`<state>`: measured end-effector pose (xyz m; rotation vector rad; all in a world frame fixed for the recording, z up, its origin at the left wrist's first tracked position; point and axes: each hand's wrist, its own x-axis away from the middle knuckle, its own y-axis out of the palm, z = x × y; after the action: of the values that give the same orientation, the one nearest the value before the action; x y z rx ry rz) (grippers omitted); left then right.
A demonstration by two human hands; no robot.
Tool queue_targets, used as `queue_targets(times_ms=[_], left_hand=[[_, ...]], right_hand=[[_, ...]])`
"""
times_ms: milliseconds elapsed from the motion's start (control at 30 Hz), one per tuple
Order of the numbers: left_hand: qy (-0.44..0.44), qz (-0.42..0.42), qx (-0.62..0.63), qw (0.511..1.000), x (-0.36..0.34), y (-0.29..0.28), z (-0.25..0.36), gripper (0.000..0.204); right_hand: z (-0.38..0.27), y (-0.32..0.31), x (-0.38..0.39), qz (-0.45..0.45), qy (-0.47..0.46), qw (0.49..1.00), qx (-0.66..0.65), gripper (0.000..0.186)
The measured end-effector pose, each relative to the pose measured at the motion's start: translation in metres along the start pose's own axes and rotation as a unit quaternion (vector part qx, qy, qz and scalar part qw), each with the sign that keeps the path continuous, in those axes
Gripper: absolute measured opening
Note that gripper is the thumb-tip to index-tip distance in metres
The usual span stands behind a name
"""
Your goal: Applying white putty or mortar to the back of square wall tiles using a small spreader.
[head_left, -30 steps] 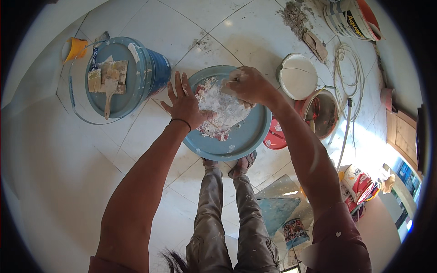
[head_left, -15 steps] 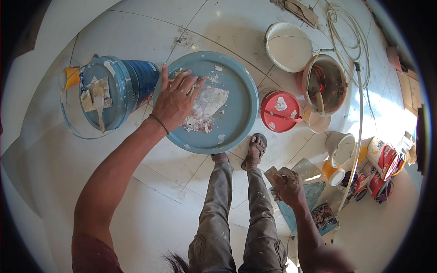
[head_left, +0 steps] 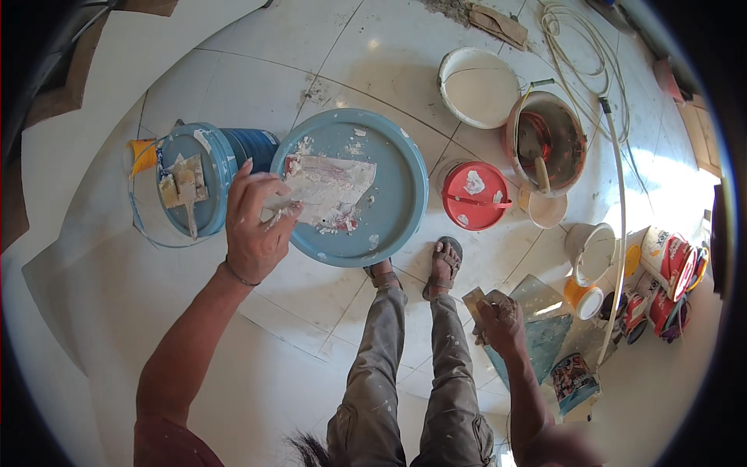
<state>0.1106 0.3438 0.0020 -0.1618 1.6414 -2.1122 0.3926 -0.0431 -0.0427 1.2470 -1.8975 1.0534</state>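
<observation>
My left hand (head_left: pixel 261 222) is over the left edge of a round blue-grey lid (head_left: pixel 401 233), its fingers apart and smeared with white paste. Beside the fingertips, a flat paste-coated sheet (head_left: pixel 331 187) with reddish patches lies on the lid among crumbs of dried paste. A pale patch shows between the fingers; whether they touch the sheet's edge is unclear. My right hand (head_left: pixel 502 319), lower and to the right, is closed round a flat scraper (head_left: pixel 473 302) whose blade points up and left. Its handle is hidden in the grip.
Left of the lid, a blue bucket (head_left: pixel 253 144) lies near a brush (head_left: pixel 187 191) on another lid. To the right are a red-lidded pail (head_left: pixel 475 210), a white basin (head_left: pixel 478 89), a dirty bucket (head_left: pixel 576 148), a hose (head_left: pixel 615 187) and several tubs (head_left: pixel 665 265). My sandalled feet stand below.
My left hand has come off the sheet and moved left and down, uncovering the sheet's left part. My right hand keeps hold of the scraper. The whole view has shifted slightly.
</observation>
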Motion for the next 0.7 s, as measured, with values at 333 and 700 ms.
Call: queue_targets(times_ms=[333, 700], left_hand=[[-0.142, 0.024, 0.002, 0.99, 0.092, 0.074, 0.025, 0.038], [-0.465, 0.267, 0.29, 0.793, 0.073, 0.108, 0.075, 0.066]], right_hand=[[-0.034, 0.01, 0.018, -0.037, 0.085, 0.995, -0.024, 0.026], [-0.047, 0.061, 0.002, -0.058, 0.007, 0.993, -0.103, 0.015]])
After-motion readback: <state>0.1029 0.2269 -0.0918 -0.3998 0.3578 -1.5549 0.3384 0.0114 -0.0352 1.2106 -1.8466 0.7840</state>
